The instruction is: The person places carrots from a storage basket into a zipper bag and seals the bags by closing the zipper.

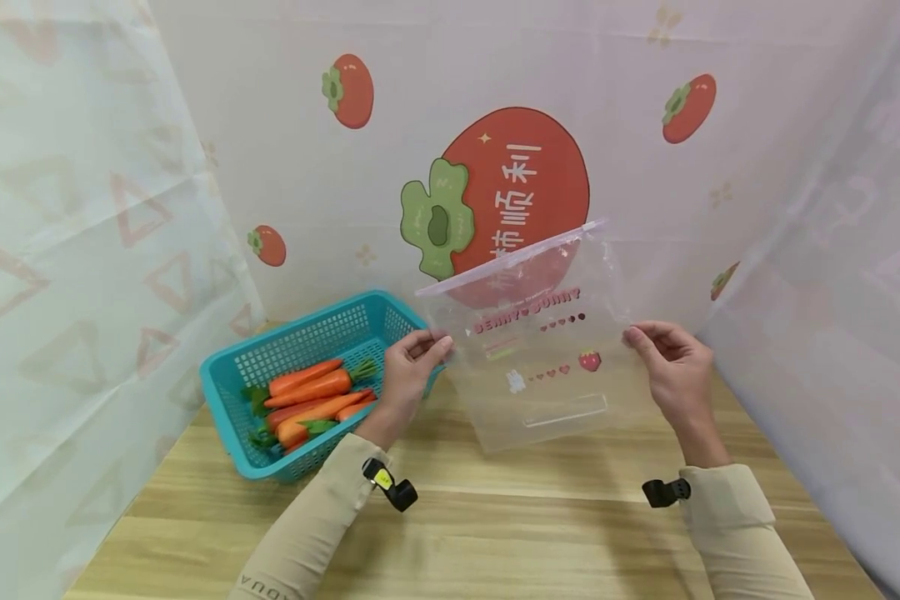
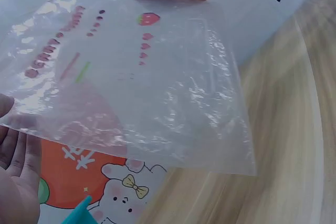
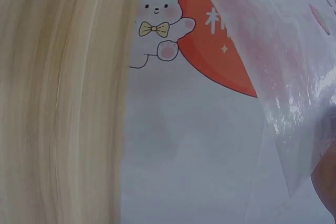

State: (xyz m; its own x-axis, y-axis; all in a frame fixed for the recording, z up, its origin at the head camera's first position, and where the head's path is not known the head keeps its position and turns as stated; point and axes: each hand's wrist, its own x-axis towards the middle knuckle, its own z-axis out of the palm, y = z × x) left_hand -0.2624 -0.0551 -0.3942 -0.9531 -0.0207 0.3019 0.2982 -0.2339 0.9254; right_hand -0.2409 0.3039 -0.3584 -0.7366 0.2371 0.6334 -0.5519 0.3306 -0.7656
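Observation:
A clear plastic zip bag (image 1: pixel 540 350) with pink lettering, hearts and a strawberry print hangs above the table, its pinkish zip strip (image 1: pixel 510 258) along the upper edge. My left hand (image 1: pixel 414 367) pinches its left side between thumb and fingers. On the opposite side, my right hand (image 1: pixel 675 367) pinches the other edge. The bag (image 2: pixel 142 82) looks flat and spread between both hands in the left wrist view. Only part of the bag (image 3: pixel 294 66) shows in the right wrist view. Several orange carrots (image 1: pixel 318 387) with green tops lie in a teal basket (image 1: pixel 251 462) beside my left hand.
The basket stands at the left of the wooden table (image 1: pixel 525 533), partly behind my left forearm. White fabric walls (image 1: pixel 795 250) with printed persimmons enclose the table at the back and on both sides. Each wrist wears a black strap.

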